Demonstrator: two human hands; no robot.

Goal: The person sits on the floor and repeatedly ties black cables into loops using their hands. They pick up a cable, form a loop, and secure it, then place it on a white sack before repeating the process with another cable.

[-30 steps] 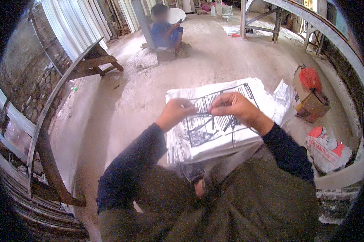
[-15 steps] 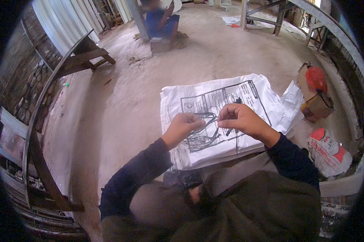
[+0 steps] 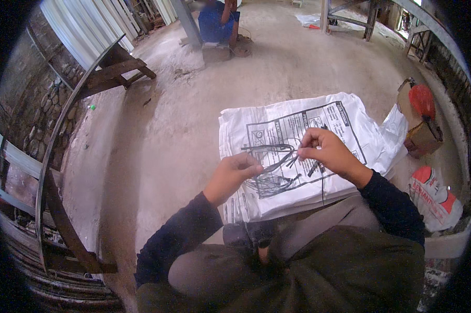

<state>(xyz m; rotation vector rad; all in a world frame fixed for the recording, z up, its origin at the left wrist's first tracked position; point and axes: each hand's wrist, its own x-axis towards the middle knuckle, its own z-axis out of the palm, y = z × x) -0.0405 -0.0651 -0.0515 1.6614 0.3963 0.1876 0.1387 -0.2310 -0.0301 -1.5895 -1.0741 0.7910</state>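
Between my two hands stretches a bundle of thin black strips (image 3: 280,148), bent into a loop with loose ends. My left hand (image 3: 231,176) is closed, with thumb and forefinger pinching the lower strand of the strips. My right hand (image 3: 332,155) pinches the gathered end of the same bundle between thumb and fingertips. Both hands hover over white printed sacks (image 3: 233,128) that lie flat in front of my knees. A tangle of thin dark strands (image 3: 272,183) rests on the top sack below my left hand. A short black piece (image 3: 313,168) is next to my right hand.
To the right are a cardboard box (image 3: 423,140) with a red bag (image 3: 422,101) and a red-and-white sack (image 3: 436,201). A wooden frame (image 3: 115,70) is at left. A person in blue (image 3: 217,23) sits at the far post (image 3: 186,21).
My hands have moved a little apart, the left one slightly lower. More of the strip bundle shows between them, one part extending leftward above my left hand. The whole view has shifted slightly.
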